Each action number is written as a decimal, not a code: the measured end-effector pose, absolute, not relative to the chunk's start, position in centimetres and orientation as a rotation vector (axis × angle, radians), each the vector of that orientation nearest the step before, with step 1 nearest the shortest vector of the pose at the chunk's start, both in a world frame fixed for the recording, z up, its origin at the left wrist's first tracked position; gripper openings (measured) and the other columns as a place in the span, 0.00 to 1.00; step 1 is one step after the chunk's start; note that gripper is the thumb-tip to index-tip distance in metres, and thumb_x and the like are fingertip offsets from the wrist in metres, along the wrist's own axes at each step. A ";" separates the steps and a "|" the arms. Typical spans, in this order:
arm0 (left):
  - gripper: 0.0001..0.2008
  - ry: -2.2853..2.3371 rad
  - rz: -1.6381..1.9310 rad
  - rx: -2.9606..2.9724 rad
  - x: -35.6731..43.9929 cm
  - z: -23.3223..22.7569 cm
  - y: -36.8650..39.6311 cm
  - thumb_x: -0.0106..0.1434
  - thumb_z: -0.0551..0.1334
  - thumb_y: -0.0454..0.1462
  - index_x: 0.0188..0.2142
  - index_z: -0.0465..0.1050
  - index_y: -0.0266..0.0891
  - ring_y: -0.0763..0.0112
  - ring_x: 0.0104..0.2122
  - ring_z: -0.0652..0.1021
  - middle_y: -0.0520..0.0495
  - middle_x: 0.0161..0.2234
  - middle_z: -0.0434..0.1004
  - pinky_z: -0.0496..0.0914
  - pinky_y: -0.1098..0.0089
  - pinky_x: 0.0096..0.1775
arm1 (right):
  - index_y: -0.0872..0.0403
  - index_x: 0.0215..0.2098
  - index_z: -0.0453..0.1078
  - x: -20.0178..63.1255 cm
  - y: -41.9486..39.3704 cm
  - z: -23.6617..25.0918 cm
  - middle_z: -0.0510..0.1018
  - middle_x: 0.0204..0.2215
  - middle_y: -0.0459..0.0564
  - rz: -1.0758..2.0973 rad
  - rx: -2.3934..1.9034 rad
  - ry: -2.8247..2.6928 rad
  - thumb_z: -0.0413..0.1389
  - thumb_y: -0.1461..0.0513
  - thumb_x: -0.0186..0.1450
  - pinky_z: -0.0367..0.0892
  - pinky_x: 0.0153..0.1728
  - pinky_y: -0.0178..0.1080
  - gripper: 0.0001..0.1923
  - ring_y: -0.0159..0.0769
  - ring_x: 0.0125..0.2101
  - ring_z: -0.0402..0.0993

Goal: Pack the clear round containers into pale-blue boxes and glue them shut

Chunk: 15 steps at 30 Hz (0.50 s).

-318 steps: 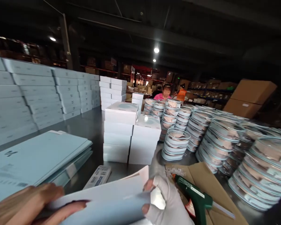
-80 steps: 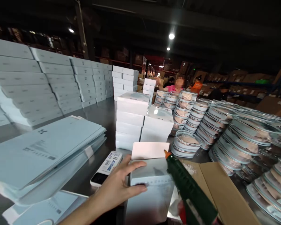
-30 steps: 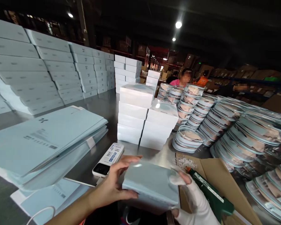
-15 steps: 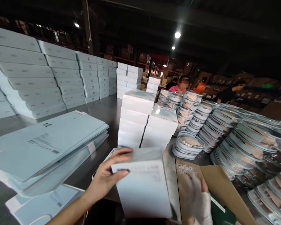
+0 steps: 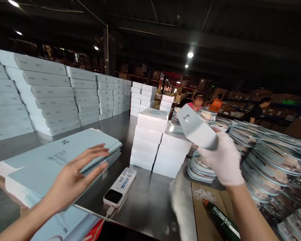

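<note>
While gloved right hand (image 5: 222,160) grips a blurred box (image 5: 196,130), left hand (image 5: 74,177) — fingers spread — hovers over flat sleeves (image 5: 62,157).

We've got one view only: head-worn cam, looking forward and slightly down across the grey metal bench (image 5: 145,197). Both hands sit close in the lower frame, left hand (image 5: 74,177), gloved right hand (image 5: 223,160). The far stacked pale-blue flat boxes (image 5: 52,97) and dark warehouse ceiling fill the upper half.

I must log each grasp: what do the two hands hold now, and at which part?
The gloved right hand grips a flat pale-blue cardboard box by its near end. The bare left hand, fingers spread, holds nothing above the stack of flat pale-blue sheets.
</note>
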<state>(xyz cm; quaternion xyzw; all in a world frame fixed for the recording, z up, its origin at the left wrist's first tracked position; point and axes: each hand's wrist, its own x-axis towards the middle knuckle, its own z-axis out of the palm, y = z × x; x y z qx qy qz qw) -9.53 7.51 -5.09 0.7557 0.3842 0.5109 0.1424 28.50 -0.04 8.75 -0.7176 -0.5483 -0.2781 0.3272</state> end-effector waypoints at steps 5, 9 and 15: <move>0.24 1.698 1.233 2.260 -13.9 -4.8 12.5 0.72 0.52 0.55 0.54 0.73 0.44 0.49 0.56 0.79 0.46 0.60 0.74 0.77 0.61 0.49 | 0.62 0.61 0.68 27.2 7.8 9.4 0.71 0.64 0.63 -0.784 -1.953 -1.943 0.70 0.60 0.56 0.67 0.62 0.58 0.37 0.62 0.64 0.65; 0.39 2.211 1.007 2.064 -16.8 -4.5 16.8 0.71 0.45 0.60 0.58 0.67 0.26 0.28 0.59 0.73 0.30 0.60 0.71 0.67 0.36 0.57 | 0.63 0.64 0.65 25.7 4.6 7.1 0.72 0.62 0.68 -0.908 -1.614 -1.902 0.60 0.56 0.66 0.68 0.60 0.62 0.32 0.63 0.63 0.66; 0.41 2.307 0.757 1.831 -19.6 -5.4 18.4 0.62 0.53 0.66 0.40 0.70 0.23 0.13 0.59 0.68 0.20 0.57 0.71 0.64 0.27 0.54 | 0.50 0.68 0.55 26.5 -4.8 1.7 0.79 0.54 0.58 -0.601 -1.275 -1.943 0.54 0.60 0.73 0.75 0.51 0.45 0.27 0.45 0.51 0.80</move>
